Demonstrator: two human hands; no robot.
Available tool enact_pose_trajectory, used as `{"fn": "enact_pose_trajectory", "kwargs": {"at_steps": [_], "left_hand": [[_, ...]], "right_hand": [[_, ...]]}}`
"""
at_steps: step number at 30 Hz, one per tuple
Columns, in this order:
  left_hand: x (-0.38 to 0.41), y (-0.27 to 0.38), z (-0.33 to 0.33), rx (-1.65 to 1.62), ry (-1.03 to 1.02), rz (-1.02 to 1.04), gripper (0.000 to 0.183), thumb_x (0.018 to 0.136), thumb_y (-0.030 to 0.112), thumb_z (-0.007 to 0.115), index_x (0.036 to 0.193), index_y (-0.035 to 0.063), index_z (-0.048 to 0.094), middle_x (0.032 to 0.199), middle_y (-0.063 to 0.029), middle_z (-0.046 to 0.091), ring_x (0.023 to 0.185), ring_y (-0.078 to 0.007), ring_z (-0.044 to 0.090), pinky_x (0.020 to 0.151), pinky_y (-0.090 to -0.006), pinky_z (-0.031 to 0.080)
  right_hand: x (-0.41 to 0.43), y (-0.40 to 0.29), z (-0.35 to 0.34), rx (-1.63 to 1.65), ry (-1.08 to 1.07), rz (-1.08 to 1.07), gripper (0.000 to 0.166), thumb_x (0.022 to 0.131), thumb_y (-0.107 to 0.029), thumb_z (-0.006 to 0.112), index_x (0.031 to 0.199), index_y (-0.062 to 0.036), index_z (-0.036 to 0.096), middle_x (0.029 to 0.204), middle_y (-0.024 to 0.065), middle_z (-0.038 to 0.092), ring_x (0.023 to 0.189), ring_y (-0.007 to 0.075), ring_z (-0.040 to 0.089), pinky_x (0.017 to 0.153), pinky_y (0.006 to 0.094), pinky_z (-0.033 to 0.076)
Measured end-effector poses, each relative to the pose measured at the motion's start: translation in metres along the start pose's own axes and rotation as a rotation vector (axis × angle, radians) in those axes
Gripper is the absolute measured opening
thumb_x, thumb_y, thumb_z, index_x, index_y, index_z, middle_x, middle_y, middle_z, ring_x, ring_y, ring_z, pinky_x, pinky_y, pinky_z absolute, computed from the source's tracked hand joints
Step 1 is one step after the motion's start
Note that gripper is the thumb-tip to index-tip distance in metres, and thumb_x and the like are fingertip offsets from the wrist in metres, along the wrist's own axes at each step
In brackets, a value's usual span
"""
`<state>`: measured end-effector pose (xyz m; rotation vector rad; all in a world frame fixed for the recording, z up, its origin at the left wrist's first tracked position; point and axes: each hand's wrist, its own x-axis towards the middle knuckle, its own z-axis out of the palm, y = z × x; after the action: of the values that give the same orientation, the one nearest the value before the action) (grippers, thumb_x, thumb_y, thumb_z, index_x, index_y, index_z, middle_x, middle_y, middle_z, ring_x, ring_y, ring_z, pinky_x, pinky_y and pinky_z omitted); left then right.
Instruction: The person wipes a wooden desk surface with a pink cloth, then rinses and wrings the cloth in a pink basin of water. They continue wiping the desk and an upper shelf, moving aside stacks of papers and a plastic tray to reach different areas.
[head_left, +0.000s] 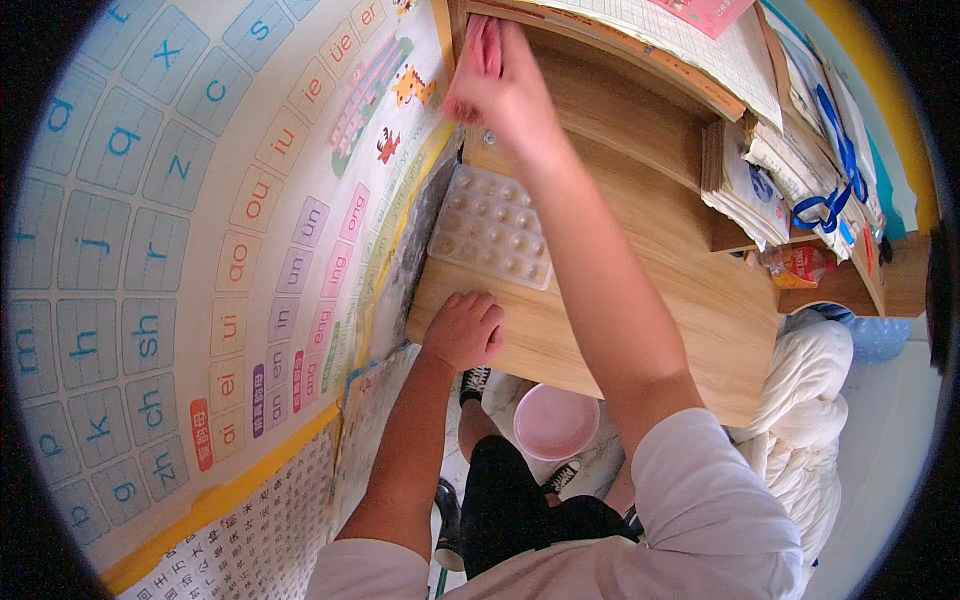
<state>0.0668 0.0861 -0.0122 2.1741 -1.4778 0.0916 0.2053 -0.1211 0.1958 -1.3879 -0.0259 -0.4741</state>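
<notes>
My right hand (499, 86) is raised at the back left corner of the wooden desk, in front of the shelf opening, its fingers closed around a pink item (484, 45) that looks soft like a cloth or a bag; motion blurs both. Curled on the desk's near left edge rests my left hand (466, 330), with nothing visible in it. Between the two hands, a clear plastic tray with rows of round hollows (491, 225) lies on the wooden desk (645, 300), close to the wall. The right forearm passes just beside the tray's right side.
Papers and a pink booklet (712, 11) top the shelf. Notebooks (742, 187), a blue ribbon (825, 210) and an orange-labelled bottle (799, 266) fill its right part. A letter chart (247, 225) covers the left wall. Below are a pink basin (556, 424) and white bedding (802, 390).
</notes>
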Motion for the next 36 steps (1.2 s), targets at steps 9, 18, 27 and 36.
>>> {"fn": "enact_pose_trajectory", "kwargs": {"at_steps": [9, 18, 27, 36], "left_hand": [[0.018, 0.01, 0.01, -0.051, -0.046, 0.018, 0.02, 0.075, 0.019, 0.07, 0.088, 0.0095, 0.058, 0.093, -0.0107, 0.058, 0.094, -0.0316, 0.06, 0.082, -0.0478, 0.048], [0.001, 0.0, 0.0, -0.06, -0.095, -0.034, 0.02, 0.076, 0.018, 0.07, 0.089, 0.0081, 0.058, 0.096, -0.0122, 0.058, 0.097, -0.0344, 0.06, 0.083, -0.0503, 0.048], [0.003, 0.0, 0.004, -0.085, -0.077, -0.029, 0.023, 0.073, 0.017, 0.071, 0.091, 0.0078, 0.059, 0.097, -0.0132, 0.058, 0.096, -0.0351, 0.06, 0.082, -0.0513, 0.048], [-0.002, -0.001, 0.0, -0.032, -0.049, -0.009, 0.023, 0.075, 0.018, 0.07, 0.091, 0.0079, 0.058, 0.098, -0.0129, 0.059, 0.096, -0.0341, 0.061, 0.084, -0.0496, 0.049]], "right_hand": [[0.074, 0.046, -0.075, -0.102, 0.086, 0.176, 0.044, 0.081, 0.001, 0.061, 0.123, 0.0003, 0.053, 0.094, 0.016, 0.067, 0.068, 0.0266, 0.068, 0.058, 0.0386, 0.053], [0.054, 0.028, -0.054, -0.165, -0.079, 0.391, 0.024, 0.081, 0.002, 0.058, 0.104, -0.0016, 0.051, 0.082, 0.0178, 0.064, 0.063, 0.0286, 0.067, 0.054, 0.0403, 0.056], [0.03, 0.044, -0.045, -0.614, -0.049, 0.204, 0.036, 0.079, -0.002, 0.061, 0.115, 0.001, 0.053, 0.089, 0.0183, 0.068, 0.07, 0.0253, 0.068, 0.064, 0.0387, 0.056], [0.042, 0.033, -0.052, -0.216, -0.045, 0.379, 0.034, 0.076, 0.004, 0.059, 0.107, -0.0033, 0.047, 0.072, 0.0139, 0.058, 0.064, 0.0298, 0.068, 0.053, 0.0464, 0.059]]}}
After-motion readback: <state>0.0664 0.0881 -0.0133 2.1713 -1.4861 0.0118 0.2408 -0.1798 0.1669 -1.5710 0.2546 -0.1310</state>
